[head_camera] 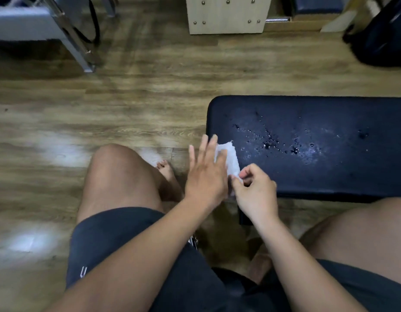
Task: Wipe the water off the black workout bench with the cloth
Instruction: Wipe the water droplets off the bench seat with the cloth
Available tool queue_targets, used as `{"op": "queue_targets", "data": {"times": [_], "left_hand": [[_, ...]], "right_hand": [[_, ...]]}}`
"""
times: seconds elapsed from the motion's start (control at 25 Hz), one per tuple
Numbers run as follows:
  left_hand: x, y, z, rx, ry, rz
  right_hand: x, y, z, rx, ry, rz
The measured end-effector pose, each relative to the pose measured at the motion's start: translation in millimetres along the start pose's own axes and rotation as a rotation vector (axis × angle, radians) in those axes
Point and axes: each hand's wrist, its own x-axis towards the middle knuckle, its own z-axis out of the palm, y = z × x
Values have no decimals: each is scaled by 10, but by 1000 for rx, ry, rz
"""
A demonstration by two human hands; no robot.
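Observation:
The black workout bench (330, 181) fills the right half of the view, its padded top level. Water droplets (271, 143) speckle the middle of the pad, spreading right. A small white cloth (231, 158) lies over the bench's near left corner. My left hand (206, 174) rests flat on the cloth's left part, fingers spread and pointing away from me. My right hand (255, 190) pinches the cloth's near end between thumb and fingers. Part of the cloth is hidden under both hands.
My bare knees sit either side of the bench's near corner over a wooden floor (127, 113). A metal-legged frame (78, 46) stands far left, a light wooden cabinet (226, 16) at the back, a black bag (383, 39) far right.

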Motion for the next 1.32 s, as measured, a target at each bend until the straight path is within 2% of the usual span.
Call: {"op": "queue_targets", "data": {"times": [0.04,0.12,0.32,0.4,0.48,0.56,0.64,0.72,0.8,0.88,1.0,1.16,1.32], "left_hand": [[-69,57,62,30,-89,72],[-150,131,190,22,-208,102],[42,230,298,39,-179,16],[222,192,290,43,-204,25],[535,122,245,14,-221,22],[906,29,178,-3,-225,-5],[1241,-45,106,19,-282,-16],[1421,-78,79,42,-308,2],[1374,-100,116,37,-262,22],[1161,-98,147,51,-219,64],[566,-106,132,64,-276,105],[-159,-85,140,163,-273,244],[340,-13,133,190,-319,175]], "right_hand": [[-11,-8,-33,-45,16,-22],[4,37,-128,-82,26,-46],[128,395,-426,-72,15,87],[182,443,-543,-178,-120,89],[287,395,-675,-324,-331,45],[403,292,-774,-327,-565,75],[488,226,-813,-261,-673,153],[528,196,-800,-233,-665,205],[506,214,-774,-220,-635,213],[466,281,-750,-211,-585,164],[414,369,-715,-224,-531,121],[492,331,-724,-209,-613,178],[561,298,-727,-225,-660,214]]}}
